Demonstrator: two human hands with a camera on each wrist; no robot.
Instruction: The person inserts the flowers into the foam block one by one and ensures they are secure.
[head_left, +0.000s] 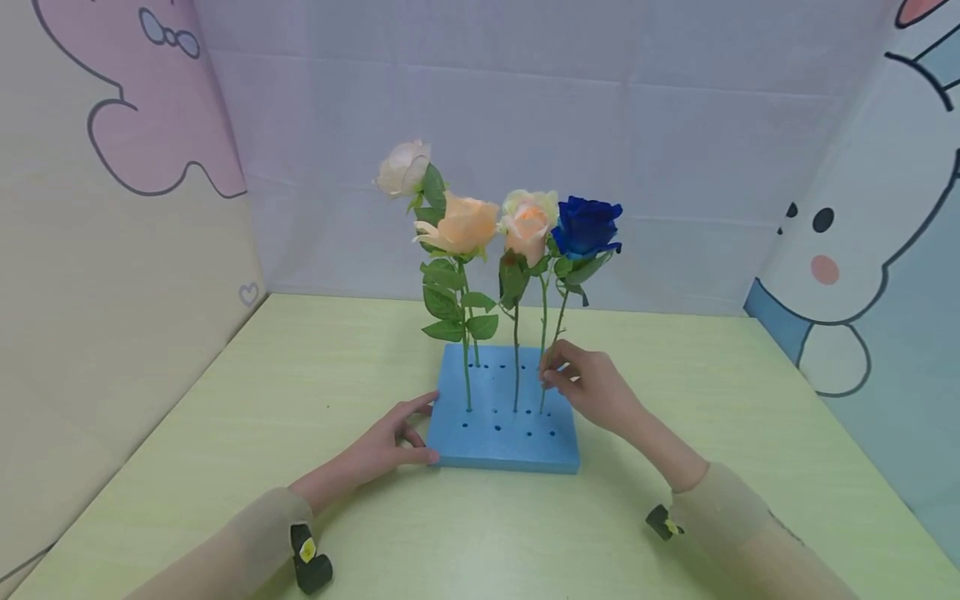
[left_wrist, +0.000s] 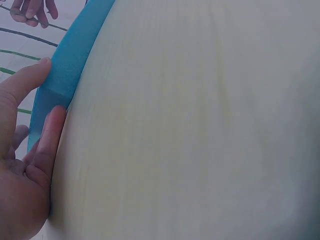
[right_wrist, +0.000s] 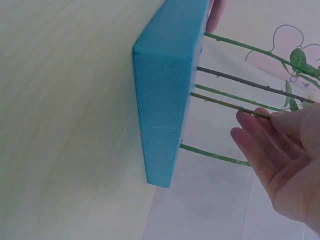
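Observation:
A blue rose (head_left: 587, 227) leans over the right side of a light-blue block (head_left: 487, 450) with rows of holes. My right hand (head_left: 596, 387) pinches its stem (right_wrist: 220, 104) between thumb and fingertips, and the stem's foot meets the block's top. At the block's left edge my left hand (head_left: 386, 446) touches it with extended fingers, the thumb at the near corner; in the left wrist view those fingers (left_wrist: 57, 117) lie against its side. Other stems stand in the block: a white rose (head_left: 405, 169), a peach rose (head_left: 465, 225) and pale peach blooms (head_left: 527, 225) beside the blue one.
The block lies on a pale yellow-green table (head_left: 337, 350). Behind it hangs a whitish-lilac cloth (head_left: 510, 108). Cartoon-printed panels (head_left: 840, 242) flank the table. A small black device (head_left: 309, 558) is strapped at the left wrist, another (head_left: 662, 522) at the right.

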